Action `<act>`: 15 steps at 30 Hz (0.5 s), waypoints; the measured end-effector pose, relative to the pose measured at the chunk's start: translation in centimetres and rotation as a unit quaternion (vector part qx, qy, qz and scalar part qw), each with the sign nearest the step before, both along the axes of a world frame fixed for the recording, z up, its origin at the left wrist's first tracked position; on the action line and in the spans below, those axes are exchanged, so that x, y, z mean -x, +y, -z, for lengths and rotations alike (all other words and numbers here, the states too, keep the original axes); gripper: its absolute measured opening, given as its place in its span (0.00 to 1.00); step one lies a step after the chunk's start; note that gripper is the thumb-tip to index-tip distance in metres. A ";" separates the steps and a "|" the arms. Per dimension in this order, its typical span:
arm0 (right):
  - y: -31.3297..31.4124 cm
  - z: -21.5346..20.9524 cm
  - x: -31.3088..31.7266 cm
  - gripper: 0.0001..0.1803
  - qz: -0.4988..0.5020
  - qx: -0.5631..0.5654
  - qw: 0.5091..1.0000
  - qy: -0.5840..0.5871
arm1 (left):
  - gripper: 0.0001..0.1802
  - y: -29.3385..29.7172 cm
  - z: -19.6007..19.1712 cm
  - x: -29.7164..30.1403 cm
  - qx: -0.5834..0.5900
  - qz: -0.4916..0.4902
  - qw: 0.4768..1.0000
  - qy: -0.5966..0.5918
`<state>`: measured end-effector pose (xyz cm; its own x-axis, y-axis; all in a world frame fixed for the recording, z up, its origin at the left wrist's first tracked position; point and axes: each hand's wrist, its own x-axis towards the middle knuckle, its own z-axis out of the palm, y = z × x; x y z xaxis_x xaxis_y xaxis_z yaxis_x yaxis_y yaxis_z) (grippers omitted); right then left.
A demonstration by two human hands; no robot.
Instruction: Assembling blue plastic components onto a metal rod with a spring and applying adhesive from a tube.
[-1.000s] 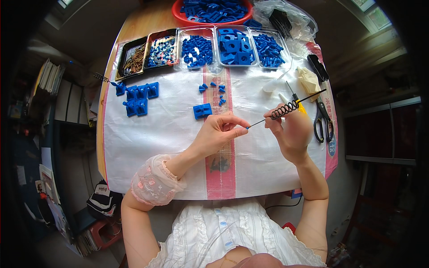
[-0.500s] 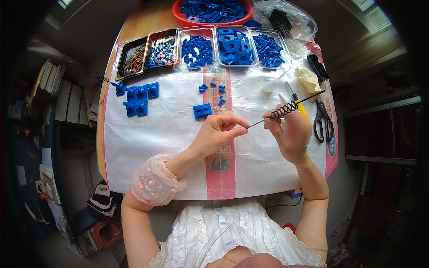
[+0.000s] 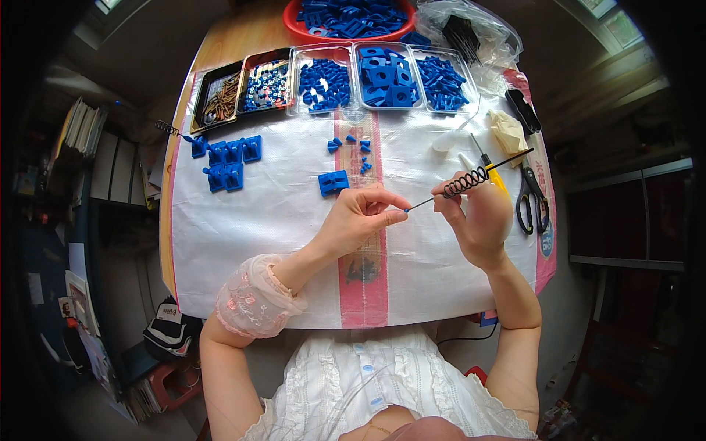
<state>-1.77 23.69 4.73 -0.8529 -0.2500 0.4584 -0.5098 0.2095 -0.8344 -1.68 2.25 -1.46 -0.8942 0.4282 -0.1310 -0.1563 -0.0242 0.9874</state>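
Observation:
My left hand pinches a tiny blue piece between thumb and fingertips; most of it is hidden. My right hand is closed around a thin dark rod with a black coil spring around it. The rod's left tip meets the blue piece, and its other end sticks out past the hand to the upper right. Left of centre, near my left hand, rests a blue plastic block. Beyond it lie several small blue cone-shaped pieces.
Trays of brass screws, small nuts and blue parts line the far side, below a red basin. Blue assemblies stand at left. Black-handled scissors, a yellow-handled screwdriver and a plastic bag lie at right.
Both hands stay almost in place. The rod's far end and the spring have shifted very slightly; the rest looks the same.

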 end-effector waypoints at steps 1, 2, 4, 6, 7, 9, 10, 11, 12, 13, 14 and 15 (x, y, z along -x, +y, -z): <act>0.0 0.0 0.0 0.07 0.001 0.002 1.000 -0.004 | 0.07 0.0 -0.1 0.0 0.002 0.001 1.000 0.000; -0.1 0.0 0.0 0.07 0.002 0.004 1.000 -0.008 | 0.07 0.0 0.0 0.0 -0.002 0.001 1.000 -0.001; -0.2 0.0 -0.1 0.07 0.001 0.013 1.000 -0.013 | 0.07 0.0 0.4 0.1 -0.010 0.002 1.000 -0.002; -0.2 -0.1 -0.1 0.07 0.002 0.015 1.000 -0.014 | 0.07 0.0 0.4 0.1 -0.012 0.002 1.000 -0.005; -0.2 -0.1 -0.1 0.07 0.003 0.013 1.000 -0.013 | 0.07 0.0 0.4 0.1 -0.012 0.002 1.000 -0.006; -0.2 -0.1 -0.1 0.07 0.004 0.013 1.000 -0.013 | 0.07 0.0 0.1 0.0 -0.012 0.001 1.000 -0.008; -0.2 -0.1 0.0 0.07 0.003 0.016 1.000 -0.014 | 0.06 0.0 0.0 0.0 -0.013 0.000 1.000 -0.009; -0.1 0.0 0.0 0.07 0.002 0.018 1.000 -0.014 | 0.06 0.1 0.0 0.0 -0.017 -0.002 1.000 -0.006; -0.2 0.0 0.0 0.07 0.003 0.021 1.000 -0.016 | 0.07 0.1 0.1 -0.1 -0.022 -0.004 1.000 -0.002; -0.2 0.0 0.0 0.07 0.005 0.024 1.000 -0.018 | 0.07 0.1 0.2 -0.1 -0.026 -0.006 1.000 0.002; -0.3 0.1 0.0 0.07 0.006 0.027 0.999 -0.020 | 0.07 0.1 0.4 -0.2 -0.027 -0.009 0.999 0.014; -0.4 0.1 0.0 0.07 0.002 0.031 0.999 -0.022 | 0.07 0.2 0.6 -0.2 -0.028 -0.012 0.999 0.026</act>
<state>-1.79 23.33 4.60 -0.8733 -0.2187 0.4353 -0.4720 0.1584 -0.8673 -1.50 2.41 -2.07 -0.9097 0.4109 -0.0602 -0.1029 -0.0824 0.9913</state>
